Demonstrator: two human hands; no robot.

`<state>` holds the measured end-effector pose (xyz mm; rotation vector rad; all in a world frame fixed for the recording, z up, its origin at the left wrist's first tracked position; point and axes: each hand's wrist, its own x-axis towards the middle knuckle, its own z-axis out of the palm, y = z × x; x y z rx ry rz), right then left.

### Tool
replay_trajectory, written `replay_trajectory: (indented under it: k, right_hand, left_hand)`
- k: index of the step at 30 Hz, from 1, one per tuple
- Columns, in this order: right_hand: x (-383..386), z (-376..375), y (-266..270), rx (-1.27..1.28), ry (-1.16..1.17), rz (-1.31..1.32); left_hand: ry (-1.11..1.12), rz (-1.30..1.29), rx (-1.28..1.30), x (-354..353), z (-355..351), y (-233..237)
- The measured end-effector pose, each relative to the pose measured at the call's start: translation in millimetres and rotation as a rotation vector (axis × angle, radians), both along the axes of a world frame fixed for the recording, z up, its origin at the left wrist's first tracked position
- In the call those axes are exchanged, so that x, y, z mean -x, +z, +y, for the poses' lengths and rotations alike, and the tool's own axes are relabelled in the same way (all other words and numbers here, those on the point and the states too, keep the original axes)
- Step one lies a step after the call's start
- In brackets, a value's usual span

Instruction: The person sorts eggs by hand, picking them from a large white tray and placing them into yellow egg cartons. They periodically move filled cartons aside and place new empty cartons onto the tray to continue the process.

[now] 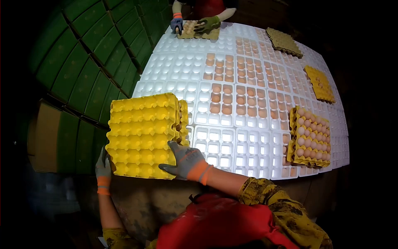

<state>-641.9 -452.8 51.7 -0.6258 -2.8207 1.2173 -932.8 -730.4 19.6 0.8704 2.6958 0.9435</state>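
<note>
A yellow egg tray (141,135) tops a small stack at the table's left front corner, its bumpy face toward me. My left hand (103,166), in a grey glove with an orange cuff, grips its left edge; the fingers are partly hidden. On the lower right edge, my right hand (186,159) is closed, gloved alike, with its thumb and a finger showing. Behind the right edge, another yellow egg tray (183,120) shows, with a few brownish shapes like eggs at the gap. How many trays I hold is hidden.
White plastic trays (215,145) cover the table, some holding brown eggs (248,101). Filled yellow trays (311,139) stand at right, near another yellow tray (320,84). A grey-brown tray (284,42) lies far right. Across, a co-worker's gloved hands (207,25) handle eggs. Green boxes (83,62) line the left.
</note>
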Motion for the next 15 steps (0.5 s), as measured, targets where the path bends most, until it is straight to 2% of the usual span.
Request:
replay_trajectory:
  k: [3, 4, 5, 7, 9, 10, 11, 12, 13, 14, 15]
  right_hand:
    - [-6, 11, -9, 0.082, 0.037, -0.02]
    - [-5, 6, -35, 0.073, 0.018, 0.076]
    - [-16, 11, -34, 0.197, 0.04, 0.108]
    - [-57, 20, -27, 0.206, 0.021, 0.159]
    - [-120, 48, -9, 0.209, -0.035, 0.151]
    - [-159, 59, -4, 0.211, -0.046, 0.147]
    - [-203, 69, -10, 0.088, -0.193, 0.322]
    - [-244, 81, -15, -0.048, -0.327, 0.411]
    - [-290, 93, -8, -0.052, -0.443, 0.322]
    - [-334, 109, -13, -0.078, -0.543, 0.266]
    - [-376, 123, -11, -0.194, -0.63, 0.226]
  left_hand:
    - [-0.074, 0.183, 0.131, 21, -10, -37]
    - [-0.074, 0.13, 0.097, 31, -14, -42]
    - [-0.08, 0.072, 0.067, 38, -19, -42]
    - [-0.061, 0.108, 0.146, 45, -14, -25]
    - [0.07, 0.392, -0.117, 27, 11, -10]
    - [0.057, 0.391, -0.265, -1, 39, 1]
    - [0.058, 0.391, -0.413, -50, 80, 22]
    - [-0.132, 0.306, -0.499, -126, 137, 56]
    - [-0.3, 0.234, -0.534, -185, 182, 69]
    - [-0.37, 0.065, -0.566, -237, 224, 65]
    - [-0.512, -0.006, -0.509, -290, 260, 61]
